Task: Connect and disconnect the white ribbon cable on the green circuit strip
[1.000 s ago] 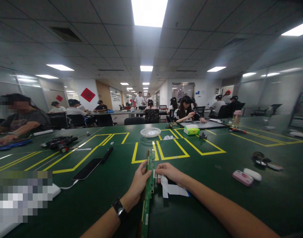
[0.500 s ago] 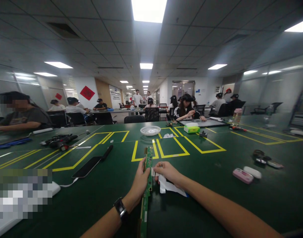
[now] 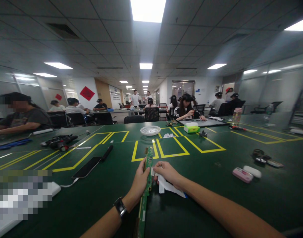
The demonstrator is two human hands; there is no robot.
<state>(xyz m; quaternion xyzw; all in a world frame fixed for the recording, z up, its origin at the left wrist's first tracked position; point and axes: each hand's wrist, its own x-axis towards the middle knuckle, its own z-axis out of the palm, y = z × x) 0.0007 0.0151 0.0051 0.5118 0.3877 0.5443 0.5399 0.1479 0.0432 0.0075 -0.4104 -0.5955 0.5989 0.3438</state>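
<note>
A long, narrow green circuit board (image 3: pixel 143 210) runs away from me over the table's middle, its far end raised. My left hand (image 3: pixel 139 181) grips it from the left, thumb across its face. At the board's right edge, my right hand (image 3: pixel 168 172) pinches one end of a white flat ribbon cable (image 3: pixel 170 187), beside what looks like a white connector (image 3: pixel 152 171). The rest of the cable hangs below my right fingers, with a blue tip at its loose end. Whether the cable end sits inside the connector I cannot tell.
On the green table (image 3: pixel 201 211) are a black phone (image 3: pixel 87 167), a white basket (image 3: pixel 150 131), a tissue pack (image 3: pixel 191 128), a pink case (image 3: pixel 242 175), keys (image 3: pixel 265 158) and a power drill (image 3: pixel 59 142). Across the table a person (image 3: pixel 188 110) sits by a flat panel.
The near end of the board has swung slightly left. Both hands keep nearly the same place and grip, and the hanging cable has shifted slightly.
</note>
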